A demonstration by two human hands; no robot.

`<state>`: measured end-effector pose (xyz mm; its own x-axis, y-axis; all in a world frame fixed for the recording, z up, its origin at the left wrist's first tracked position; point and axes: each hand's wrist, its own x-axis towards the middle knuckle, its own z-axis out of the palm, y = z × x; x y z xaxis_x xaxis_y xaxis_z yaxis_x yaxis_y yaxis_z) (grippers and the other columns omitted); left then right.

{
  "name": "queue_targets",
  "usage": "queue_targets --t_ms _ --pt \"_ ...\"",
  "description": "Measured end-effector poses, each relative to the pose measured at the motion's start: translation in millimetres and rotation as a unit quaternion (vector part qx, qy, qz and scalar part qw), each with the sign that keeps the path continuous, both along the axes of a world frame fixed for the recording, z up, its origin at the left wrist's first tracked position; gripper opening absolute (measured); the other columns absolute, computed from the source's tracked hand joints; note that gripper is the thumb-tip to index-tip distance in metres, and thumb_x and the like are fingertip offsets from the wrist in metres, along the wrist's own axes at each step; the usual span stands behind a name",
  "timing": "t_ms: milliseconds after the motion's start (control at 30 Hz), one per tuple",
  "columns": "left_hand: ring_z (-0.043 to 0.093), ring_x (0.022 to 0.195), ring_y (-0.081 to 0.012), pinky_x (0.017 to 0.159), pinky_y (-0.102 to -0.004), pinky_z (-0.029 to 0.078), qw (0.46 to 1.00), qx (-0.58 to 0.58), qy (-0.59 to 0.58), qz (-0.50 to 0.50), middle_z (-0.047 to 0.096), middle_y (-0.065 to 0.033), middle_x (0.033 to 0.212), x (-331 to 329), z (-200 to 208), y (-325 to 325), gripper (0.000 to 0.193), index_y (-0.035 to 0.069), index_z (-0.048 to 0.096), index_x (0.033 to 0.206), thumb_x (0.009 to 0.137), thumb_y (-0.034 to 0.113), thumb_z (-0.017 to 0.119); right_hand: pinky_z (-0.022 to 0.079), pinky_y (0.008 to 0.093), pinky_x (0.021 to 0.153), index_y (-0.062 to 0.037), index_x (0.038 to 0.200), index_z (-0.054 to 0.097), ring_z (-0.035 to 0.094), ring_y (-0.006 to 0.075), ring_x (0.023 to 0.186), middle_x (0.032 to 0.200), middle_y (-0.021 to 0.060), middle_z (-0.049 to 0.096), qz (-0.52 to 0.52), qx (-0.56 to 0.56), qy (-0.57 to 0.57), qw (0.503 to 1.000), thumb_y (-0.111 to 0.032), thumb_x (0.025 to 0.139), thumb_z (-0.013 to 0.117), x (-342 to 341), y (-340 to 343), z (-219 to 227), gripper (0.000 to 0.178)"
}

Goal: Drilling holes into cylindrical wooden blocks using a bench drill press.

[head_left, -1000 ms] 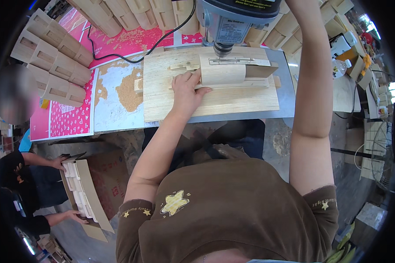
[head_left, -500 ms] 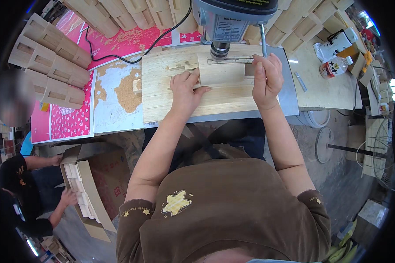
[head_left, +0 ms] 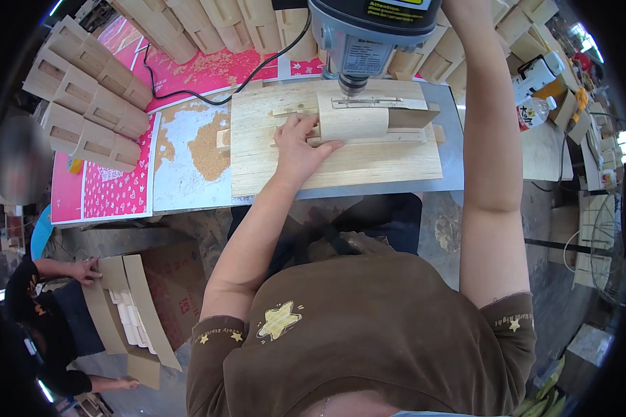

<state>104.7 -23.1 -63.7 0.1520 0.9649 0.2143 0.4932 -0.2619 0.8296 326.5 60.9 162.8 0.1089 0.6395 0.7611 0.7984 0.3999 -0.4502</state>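
A curved pale wooden piece (head_left: 355,122) lies on a flat wooden board (head_left: 271,174) under the drill press (head_left: 375,42). My left hand (head_left: 300,144) grips its left end, fingers behind it and thumb along the near edge. Just above the piece is the drill chuck (head_left: 353,85); no bit can be made out. A slotted metal strip (head_left: 379,102) shows along the top of the piece. My right arm stretches up past the drill press, and my right hand (head_left: 466,8) is cut off by the upper edge, its fingers hidden.
Stacked wooden cylinders with slots (head_left: 83,104) stand left and behind. A black cable (head_left: 257,64) crosses the pink sheet. Sawdust (head_left: 211,153) lies left of the board. Bottles (head_left: 533,111) stand at right. At lower left, another person handles a cardboard box (head_left: 149,299) of wooden pieces.
My right hand has left the right side of the wooden piece and gone up beside the drill press. The left hand stays on the piece. The other person's hand has moved off the box's contents.
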Motion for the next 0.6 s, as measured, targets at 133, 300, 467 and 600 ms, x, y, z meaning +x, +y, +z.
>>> queue_targets --t_ms 133,300,467,600 --pt "0.054 0.091 -0.0194 0.095 -0.0394 0.026 1.0 0.014 -0.027 -0.006 0.056 -0.0024 0.093 2.3 -7.6 5.0 0.05 0.009 0.065 0.099 0.057 0.028 0.082 0.048 0.0349 0.07 -0.0092 0.125 0.051 0.063 0.028 0.077 0.112 0.0137 0.063 0.13 -0.07 0.153 0.977 -0.034 0.092 0.05 5.0 -34.2 -24.6 0.042" --pt "0.053 0.092 -0.0188 0.092 -0.0398 0.031 0.998 0.037 -0.039 -0.026 0.055 -0.0024 0.09 -11.5 -10.2 6.1 0.046 0.006 0.065 0.095 0.055 0.021 0.083 0.045 0.0311 0.076 -0.0055 0.113 0.056 0.057 0.0173 0.083 0.09 0.0078 0.061 0.109 -0.161 -0.19 0.962 -0.011 0.079 0.068 43.0 -81.0 -152.3 0.036" --pt "0.053 0.096 -0.0165 0.08 -0.0337 0.046 0.992 0.031 -0.102 -0.063 0.052 -0.0038 0.094 -63.6 8.2 -9.5 0.043 0.002 0.064 0.092 0.054 0.006 0.083 0.046 0.0272 0.076 -0.0017 0.105 0.058 0.056 0.0145 0.085 0.092 0.006 0.06 0.181 -0.392 0.02 0.902 -0.008 0.078 0.068 42.8 -124.3 -163.7 0.03" --pt "0.053 0.101 -0.0157 0.078 -0.0281 0.051 0.964 0.03 -0.257 -0.069 0.045 -0.0053 0.112 -128.3 38.6 -22.5 0.04 0.003 0.062 0.089 0.056 0.005 0.084 0.044 0.0258 0.068 0.0012 0.098 0.06 0.055 0.0143 0.078 0.086 0.0057 0.059 0.173 -0.334 0.069 0.924 -0.002 0.075 0.068 51.5 -148.8 -158.5 0.024"
